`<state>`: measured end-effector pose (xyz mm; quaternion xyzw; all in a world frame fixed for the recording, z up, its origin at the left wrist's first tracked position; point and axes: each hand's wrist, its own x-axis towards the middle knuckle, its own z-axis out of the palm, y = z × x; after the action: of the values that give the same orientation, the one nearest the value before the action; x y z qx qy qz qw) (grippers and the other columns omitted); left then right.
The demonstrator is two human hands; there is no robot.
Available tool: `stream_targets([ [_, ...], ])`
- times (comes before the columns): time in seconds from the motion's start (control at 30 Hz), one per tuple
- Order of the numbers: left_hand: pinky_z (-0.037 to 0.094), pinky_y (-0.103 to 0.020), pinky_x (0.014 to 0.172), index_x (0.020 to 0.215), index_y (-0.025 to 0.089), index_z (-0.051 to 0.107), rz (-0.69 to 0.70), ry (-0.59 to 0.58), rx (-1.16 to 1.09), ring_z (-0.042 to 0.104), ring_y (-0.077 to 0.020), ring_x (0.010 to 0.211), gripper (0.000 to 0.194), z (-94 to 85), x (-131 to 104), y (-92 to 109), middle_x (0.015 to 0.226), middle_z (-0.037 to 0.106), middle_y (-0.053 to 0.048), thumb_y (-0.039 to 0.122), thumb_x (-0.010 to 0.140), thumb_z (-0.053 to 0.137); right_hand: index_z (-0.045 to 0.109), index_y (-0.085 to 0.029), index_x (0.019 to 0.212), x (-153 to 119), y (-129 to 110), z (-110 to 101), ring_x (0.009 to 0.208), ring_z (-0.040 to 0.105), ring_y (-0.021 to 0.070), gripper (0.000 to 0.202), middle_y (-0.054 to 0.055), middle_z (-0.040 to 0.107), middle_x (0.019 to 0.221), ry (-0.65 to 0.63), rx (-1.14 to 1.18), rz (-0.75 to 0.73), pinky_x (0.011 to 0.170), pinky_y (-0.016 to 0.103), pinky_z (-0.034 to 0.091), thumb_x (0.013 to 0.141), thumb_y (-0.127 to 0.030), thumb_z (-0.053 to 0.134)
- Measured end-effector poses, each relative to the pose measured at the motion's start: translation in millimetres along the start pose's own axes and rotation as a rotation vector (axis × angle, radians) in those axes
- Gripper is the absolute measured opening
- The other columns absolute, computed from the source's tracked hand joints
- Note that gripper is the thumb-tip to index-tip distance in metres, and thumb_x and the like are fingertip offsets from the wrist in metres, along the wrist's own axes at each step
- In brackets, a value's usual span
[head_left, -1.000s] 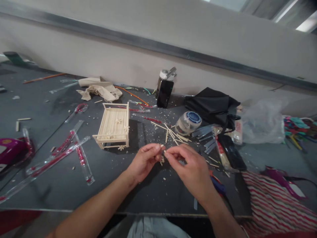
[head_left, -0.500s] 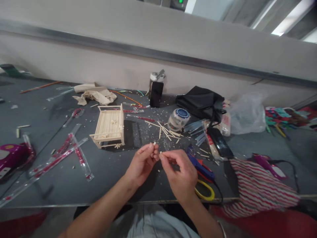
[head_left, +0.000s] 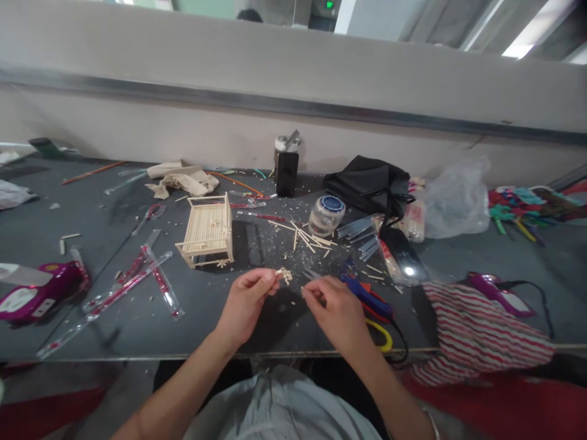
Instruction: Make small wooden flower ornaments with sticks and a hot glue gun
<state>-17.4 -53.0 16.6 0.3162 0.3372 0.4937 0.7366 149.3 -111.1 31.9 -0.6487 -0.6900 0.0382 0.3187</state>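
Wood bit [head_left: 279, 272] is protruding from the clamped fingers of the left hand [head_left: 244, 302], front-left of the jar [head_left: 324, 219]; the right hand's [head_left: 338, 310] fingertips are meeting, contents unclear.

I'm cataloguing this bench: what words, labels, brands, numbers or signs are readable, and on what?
No text is readable.
Blue jar lid: pale markings, too blurred.
Purple device at left: label marks, too small.
Red-and-white packet at right: any print too blurred.
Green light at top: too small to tell whether it's a sign.
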Motion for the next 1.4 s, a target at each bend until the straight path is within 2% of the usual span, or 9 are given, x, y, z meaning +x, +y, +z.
stream_targets([
  [0.17,0.042,-0.025,0.068,0.073,0.015,0.075,0.019,0.009,0.038,0.052,-0.011,0.064,0.022,-2.5,-5.9,1.3,0.066,0.065,-0.002,0.036,0.069,0.082,0.062,-0.021,0.069,0.9,12.0,21.9,0.069,0.06,0.018,0.019,0.0,0.062,0.067,-0.065,-0.039,-0.011,0.065,0.028,0.043,0.086,-0.015,0.059],
  [0.27,0.04,-0.026,0.07,0.067,0.016,0.074,0.073,-0.023,0.129,0.051,-0.0119,0.065,0.022,-2.3,-9.9,2.0,0.065,0.063,-0.001,0.037,0.074,0.078,0.061,-0.021,0.065,2.8,14.1,22.4,0.067,0.06,0.0183,0.023,0.0,0.061,0.064,-0.072,-0.021,-0.004,0.064,0.029,0.043,0.088,-0.021,0.061],
  [0.33,0.04,-0.026,0.069,0.066,0.017,0.074,0.133,-0.037,0.214,0.052,-0.0125,0.067,0.021,-3.0,-12.1,2.7,0.067,0.063,-0.001,0.035,0.076,0.076,0.062,-0.021,0.067,3.4,10.6,15.5,0.066,0.06,0.0174,0.021,0.0,0.061,0.065,-0.07,0.019,0.003,0.063,0.028,0.045,0.088,-0.023,0.063],
  [0.47,0.041,-0.026,0.068,0.074,0.02,0.078,0.233,-0.059,0.322,0.056,-0.0147,0.072,0.009,-4.4,-15.9,5.6,0.077,0.068,-0.004,0.029,0.074,0.078,0.066,-0.022,0.086,1.4,-10.7,-11.0,0.068,0.061,0.013,0.007,-0.001,0.066,0.077,-0.03,0.189,0.021,0.063,0.023,0.049,0.089,-0.021,0.061],
  [0.57,0.043,-0.027,0.069,0.076,0.022,0.079,0.296,-0.095,0.43,0.059,-0.0163,0.074,0.006,-2.9,-18.6,10.5,0.078,0.07,-0.005,0.027,0.076,0.077,0.068,-0.024,0.094,-0.9,-27.9,-28.9,0.069,0.062,0.0121,0.009,-0.001,0.067,0.082,0.027,0.383,0.032,0.064,0.023,0.05,0.088,-0.021,0.062],
  [0.67,0.044,-0.028,0.069,0.078,0.023,0.08,0.338,-0.137,0.523,0.06,-0.0172,0.072,0.007,0.1,-21.5,16.1,0.077,0.071,-0.006,0.028,0.078,0.075,0.068,-0.024,0.099,-2.2,-35.3,-34.9,0.069,0.062,0.0123,0.014,-0.001,0.067,0.082,0.025,0.438,0.031,0.066,0.024,0.051,0.087,-0.02,0.063],
  [0.97,0.047,-0.027,0.068,0.077,0.023,0.08,0.284,-0.132,0.46,0.063,-0.0172,0.072,0.006,2.0,-25.0,8.6,0.077,0.073,-0.005,0.027,0.077,0.075,0.067,-0.024,0.101,-4.7,-30.4,-21.5,0.068,0.062,0.0123,0.016,-0.002,0.068,0.08,0.013,0.431,0.011,0.062,0.024,0.051,0.087,-0.018,0.064],
  [1.13,0.047,-0.026,0.069,0.076,0.023,0.08,0.281,-0.139,0.464,0.063,-0.0167,0.072,0.005,3.3,-23.0,7.8,0.076,0.073,-0.005,0.026,0.076,0.076,0.068,-0.024,0.094,-2.7,-30.2,-21.8,0.072,0.061,0.0118,0.01,-0.001,0.069,0.085,0.033,0.41,-0.034,0.062,0.024,0.048,0.088,-0.017,0.063],
  [1.4,0.05,-0.027,0.072,0.081,0.023,0.08,0.178,-0.088,0.379,0.066,-0.0179,0.075,0.011,1.4,-24.5,3.3,0.081,0.075,-0.004,0.028,0.072,0.08,0.066,-0.023,0.09,-1.8,-32.4,-21.2,0.074,0.06,0.0116,0.01,-0.002,0.067,0.084,0.057,0.399,-0.044,0.064,0.023,0.047,0.089,-0.014,0.063],
])
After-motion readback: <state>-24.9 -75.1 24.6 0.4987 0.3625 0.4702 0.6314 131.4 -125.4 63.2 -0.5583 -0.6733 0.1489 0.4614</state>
